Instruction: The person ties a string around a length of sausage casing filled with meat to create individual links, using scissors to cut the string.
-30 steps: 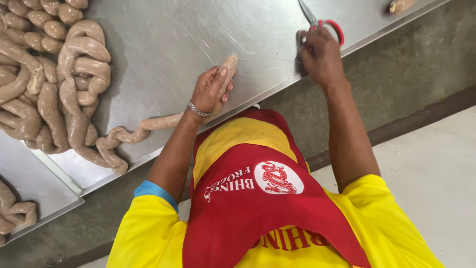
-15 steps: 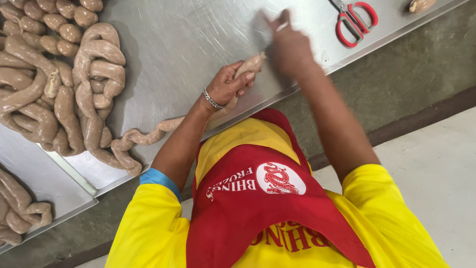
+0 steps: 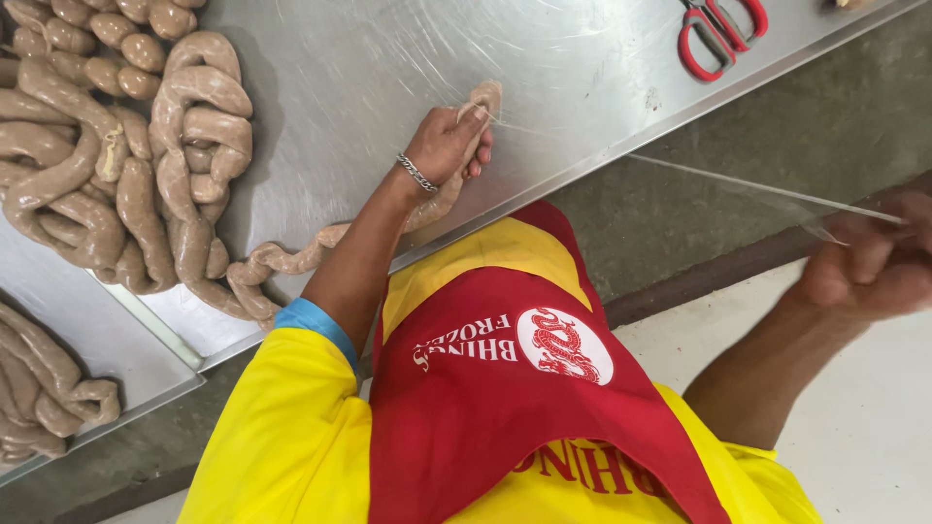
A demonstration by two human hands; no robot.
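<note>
The left hand (image 3: 445,144) is closing its grip around the free end of a long raw sausage rope (image 3: 320,247), pinning that end against the steel counter (image 3: 388,68) near its front edge, with the tip of the casing (image 3: 482,97) poking out just past the fingers. A thin pale string (image 3: 738,184) is running taut from that pinched tip out across the counter's edge to the right hand (image 3: 869,267), which is blurred, well away from the counter over the floor, and appears to be pinching the string's far end between closed fingers. Judging from this, the tie at this end is being drawn tight but is not yet finished: the string is not trimmed, and the red-handled scissors (image 3: 718,34) are lying untouched at the far edge of the counter, well apart from both hands. The rope is trailing back along the front edge, under the left forearm, to a big heap of coiled sausages (image 3: 116,165) on the left part of the counter; some of these are already looking pinched into short links, others are lying as long unbroken lengths, so much of the pile seems to be waiting. More coils are sitting in a tray (image 3: 107,340) at the lower left.
</note>
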